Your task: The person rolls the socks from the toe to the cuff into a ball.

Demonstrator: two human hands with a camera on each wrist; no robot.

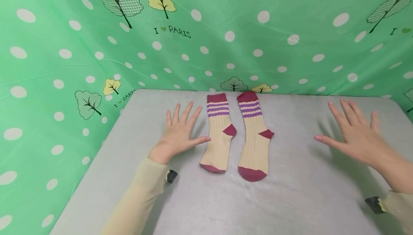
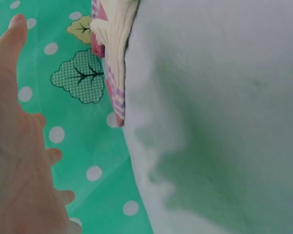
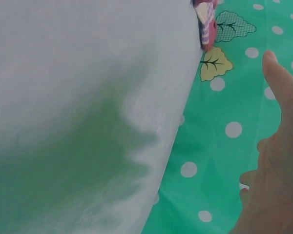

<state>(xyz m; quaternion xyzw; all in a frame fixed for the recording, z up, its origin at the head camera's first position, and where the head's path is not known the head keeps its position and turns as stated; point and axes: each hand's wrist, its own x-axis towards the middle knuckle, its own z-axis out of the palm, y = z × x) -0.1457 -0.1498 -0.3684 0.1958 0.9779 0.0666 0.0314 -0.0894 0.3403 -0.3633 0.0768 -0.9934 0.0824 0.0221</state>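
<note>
Two cream ribbed socks with maroon cuffs, heels and toes and purple stripes lie side by side, toes toward me. My left hand [image 1: 179, 132] is spread over the table just left of the left sock [image 1: 218, 138], its thumb tip overlapping that sock's edge in the head view. Well to the right of the right sock [image 1: 254, 138], my right hand [image 1: 358, 134] hovers with fingers fanned out, holding nothing. In the left wrist view, the socks [image 2: 118, 53] show at the table's far edge; the right wrist view catches only a sock's striped cuff end [image 3: 207, 27].
A grey cloth-covered table [image 1: 290, 206] bears the socks. Behind it and along its left hangs a green curtain [image 1: 206, 62] with white dots and printed trees. Dark wrist camera mounts [image 1: 172, 176] show at both sleeves. The hands cast shadows on the cloth.
</note>
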